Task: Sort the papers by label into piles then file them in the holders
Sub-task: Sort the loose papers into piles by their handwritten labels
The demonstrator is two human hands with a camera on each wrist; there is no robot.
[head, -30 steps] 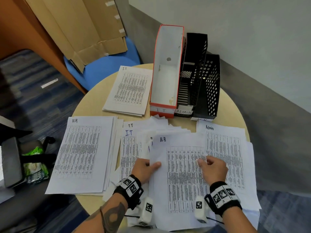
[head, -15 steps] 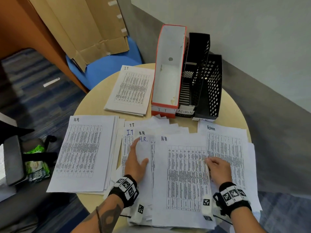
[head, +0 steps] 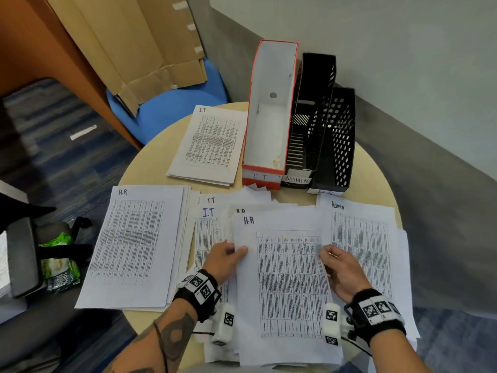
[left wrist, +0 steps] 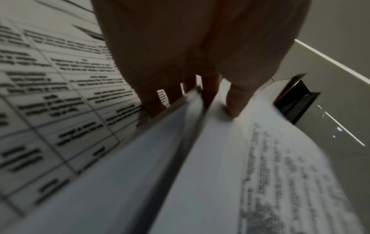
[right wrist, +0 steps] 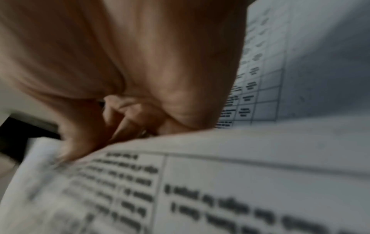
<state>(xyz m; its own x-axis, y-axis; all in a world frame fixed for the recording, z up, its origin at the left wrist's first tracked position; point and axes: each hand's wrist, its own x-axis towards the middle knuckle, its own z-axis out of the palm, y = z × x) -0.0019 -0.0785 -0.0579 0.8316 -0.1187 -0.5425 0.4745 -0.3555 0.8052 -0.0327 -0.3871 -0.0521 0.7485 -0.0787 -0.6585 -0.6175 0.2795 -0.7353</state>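
Both hands pinch the white printed sheet marked H.R by its side edges: left hand with thumb on top and fingers beneath, right hand with fingers curled at the right edge. Left of the fingers lie the unsorted heap and the H.R pile, right the Admin pile. Beyond, an I.T pile and three empty holders show sorting unfinished, filing not begun; little bare round table remains.

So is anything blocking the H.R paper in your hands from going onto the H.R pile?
Nothing visible blocks it. Both the left hand and the right hand pinch the H.R sheet, and the H.R pile lies open-topped just to its left. Only flat IT sheets lie between them.
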